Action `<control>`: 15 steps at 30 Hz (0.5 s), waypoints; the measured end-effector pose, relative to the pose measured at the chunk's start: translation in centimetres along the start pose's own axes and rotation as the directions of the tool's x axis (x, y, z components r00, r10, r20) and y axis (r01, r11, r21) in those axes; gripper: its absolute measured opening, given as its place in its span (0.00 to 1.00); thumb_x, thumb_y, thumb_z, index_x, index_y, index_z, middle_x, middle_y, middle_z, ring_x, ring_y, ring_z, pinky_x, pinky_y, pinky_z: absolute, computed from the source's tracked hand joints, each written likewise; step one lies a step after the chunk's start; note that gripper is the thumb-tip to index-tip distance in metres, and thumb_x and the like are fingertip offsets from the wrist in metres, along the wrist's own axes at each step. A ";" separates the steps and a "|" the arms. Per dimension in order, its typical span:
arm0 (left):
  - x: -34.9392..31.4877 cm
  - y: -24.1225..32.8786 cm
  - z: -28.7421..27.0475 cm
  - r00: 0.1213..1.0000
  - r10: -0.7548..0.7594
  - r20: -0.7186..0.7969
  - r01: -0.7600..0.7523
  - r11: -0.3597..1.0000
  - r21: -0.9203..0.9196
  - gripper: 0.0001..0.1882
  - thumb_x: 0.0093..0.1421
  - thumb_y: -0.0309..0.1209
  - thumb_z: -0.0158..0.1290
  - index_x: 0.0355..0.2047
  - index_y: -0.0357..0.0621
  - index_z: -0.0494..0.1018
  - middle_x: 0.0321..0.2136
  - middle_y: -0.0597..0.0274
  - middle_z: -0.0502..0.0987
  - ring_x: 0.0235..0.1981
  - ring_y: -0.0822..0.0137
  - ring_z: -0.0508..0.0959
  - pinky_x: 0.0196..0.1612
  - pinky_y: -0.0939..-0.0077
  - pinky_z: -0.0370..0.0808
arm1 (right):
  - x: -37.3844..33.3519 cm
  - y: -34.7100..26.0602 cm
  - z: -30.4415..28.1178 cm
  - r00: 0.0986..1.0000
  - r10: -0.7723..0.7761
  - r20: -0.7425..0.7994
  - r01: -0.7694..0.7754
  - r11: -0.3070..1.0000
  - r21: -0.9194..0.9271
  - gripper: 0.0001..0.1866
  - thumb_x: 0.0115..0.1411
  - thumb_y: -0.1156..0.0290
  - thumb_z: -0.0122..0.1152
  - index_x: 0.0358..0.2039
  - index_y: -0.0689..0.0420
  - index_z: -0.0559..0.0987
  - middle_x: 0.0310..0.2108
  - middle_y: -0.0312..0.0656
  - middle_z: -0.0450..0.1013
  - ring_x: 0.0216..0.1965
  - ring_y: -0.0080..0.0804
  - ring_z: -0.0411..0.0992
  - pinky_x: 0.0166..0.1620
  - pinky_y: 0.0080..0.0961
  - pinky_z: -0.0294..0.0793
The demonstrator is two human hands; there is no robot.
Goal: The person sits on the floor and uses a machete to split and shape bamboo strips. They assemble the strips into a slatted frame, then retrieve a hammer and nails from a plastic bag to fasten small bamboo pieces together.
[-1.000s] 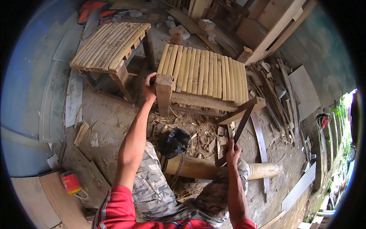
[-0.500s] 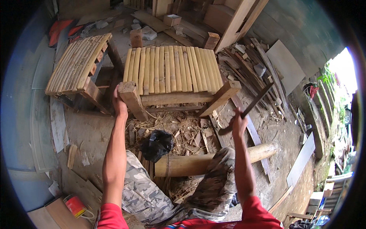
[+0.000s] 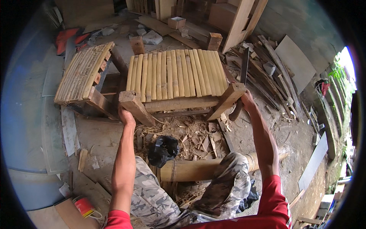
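In front of me stands a small wooden bench point(image 3: 175, 74) topped with split-bamboo slats, with a thick square post at each corner. My left hand point(image 3: 127, 116) is closed on the near left post point(image 3: 138, 108), its fingers partly hidden behind the wood. Against the near right post point(image 3: 227, 101) rests my right hand point(image 3: 248, 101), closed round a machete point(image 3: 244, 65). The dark blade points away and upward, and the curved handle point(image 3: 236, 111) shows below the hand. The post hides some of the right fingers.
A second bamboo-slat bench point(image 3: 82, 74) stands at the left. Across my legs' front lies a thick bamboo pole point(image 3: 190, 170), with a black plastic bag point(image 3: 163, 150) beside it. Shavings point(image 3: 190, 133) litter the floor. Scrap wood point(image 3: 267, 72) is heaped at the right; a red container point(image 3: 84, 206) sits lower left.
My right hand has moved forward with the machete to the near right post, and the blade now points more upright. My left hand has slid lower on its post. The whole view has shifted slightly.
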State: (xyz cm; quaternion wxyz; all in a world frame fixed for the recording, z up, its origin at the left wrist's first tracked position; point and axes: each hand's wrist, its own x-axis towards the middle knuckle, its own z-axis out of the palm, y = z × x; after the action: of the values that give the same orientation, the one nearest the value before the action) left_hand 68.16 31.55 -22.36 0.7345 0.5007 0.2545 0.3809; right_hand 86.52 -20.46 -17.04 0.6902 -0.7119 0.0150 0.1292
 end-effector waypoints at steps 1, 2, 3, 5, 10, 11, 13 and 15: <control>-0.7 0.9 0.0 0.999 0.005 0.047 -0.003 0.999 -0.034 0.19 0.69 0.39 0.40 0.53 0.42 0.69 0.47 0.62 0.74 0.49 0.66 0.73 0.53 0.71 0.68 | -0.4 -0.3 1.0 0.999 -0.041 0.027 0.041 0.999 0.024 0.10 0.64 0.68 0.54 0.42 0.57 0.78 0.29 0.38 0.75 0.23 0.26 0.72 0.23 0.27 0.72; -0.8 1.2 -0.3 0.999 -0.012 0.037 0.013 0.999 -0.048 0.18 0.69 0.38 0.40 0.52 0.42 0.70 0.47 0.62 0.74 0.49 0.66 0.73 0.52 0.72 0.68 | -0.8 -0.7 1.8 0.995 -0.083 0.052 0.080 0.996 0.049 0.11 0.64 0.68 0.55 0.43 0.57 0.78 0.30 0.38 0.76 0.24 0.26 0.73 0.23 0.27 0.72; -0.7 1.5 -0.2 0.999 -0.031 0.036 0.033 0.997 -0.072 0.17 0.69 0.38 0.41 0.52 0.43 0.70 0.47 0.63 0.74 0.48 0.67 0.73 0.52 0.72 0.68 | -0.7 -1.0 1.7 0.993 -0.082 0.080 0.080 0.996 0.028 0.14 0.64 0.67 0.55 0.48 0.56 0.77 0.34 0.39 0.77 0.26 0.26 0.74 0.25 0.26 0.73; -0.9 1.8 -0.1 0.998 -0.049 0.032 0.052 0.995 -0.090 0.16 0.69 0.37 0.42 0.51 0.43 0.71 0.47 0.63 0.74 0.47 0.68 0.73 0.51 0.72 0.68 | -0.4 -0.6 1.5 0.994 -0.060 0.096 0.060 0.998 -0.002 0.14 0.65 0.67 0.54 0.48 0.57 0.77 0.34 0.38 0.77 0.27 0.26 0.74 0.27 0.27 0.74; -1.2 2.0 0.0 1.000 -0.012 0.009 0.012 0.999 -0.051 0.12 0.69 0.34 0.45 0.47 0.43 0.73 0.44 0.66 0.75 0.44 0.71 0.73 0.49 0.74 0.69 | -0.6 -1.1 2.2 0.988 -0.114 0.103 0.116 0.993 -0.017 0.15 0.65 0.66 0.54 0.48 0.59 0.76 0.36 0.39 0.76 0.32 0.28 0.75 0.32 0.29 0.76; -1.1 2.1 -0.3 1.000 0.002 0.017 -0.001 0.999 -0.039 0.12 0.68 0.34 0.46 0.47 0.43 0.73 0.44 0.66 0.75 0.44 0.71 0.73 0.49 0.74 0.69 | -1.0 -1.1 2.7 0.989 -0.115 0.098 0.115 0.993 0.002 0.15 0.64 0.66 0.55 0.48 0.59 0.76 0.36 0.39 0.76 0.34 0.28 0.75 0.32 0.29 0.76; -1.1 2.1 -0.2 0.999 0.024 0.042 -0.023 0.999 -0.029 0.11 0.68 0.33 0.47 0.46 0.43 0.73 0.43 0.66 0.76 0.44 0.72 0.73 0.49 0.75 0.69 | -1.1 -1.2 2.3 0.989 -0.109 0.101 0.110 0.994 -0.004 0.15 0.64 0.65 0.56 0.47 0.59 0.77 0.38 0.39 0.76 0.35 0.28 0.75 0.33 0.29 0.76; -1.1 1.9 0.1 0.998 0.025 0.056 -0.023 0.999 -0.032 0.11 0.68 0.33 0.47 0.45 0.42 0.73 0.43 0.66 0.76 0.44 0.72 0.73 0.49 0.75 0.69 | -1.0 -1.0 2.0 0.988 -0.088 0.127 0.094 0.995 -0.045 0.15 0.63 0.65 0.56 0.46 0.59 0.77 0.39 0.38 0.76 0.36 0.28 0.75 0.34 0.27 0.76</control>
State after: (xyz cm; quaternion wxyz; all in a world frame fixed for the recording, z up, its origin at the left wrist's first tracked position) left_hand 66.94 30.99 -20.53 0.7445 0.5026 0.2216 0.3795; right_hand 85.44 -18.64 -15.86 0.6767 -0.7195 -0.0639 0.1422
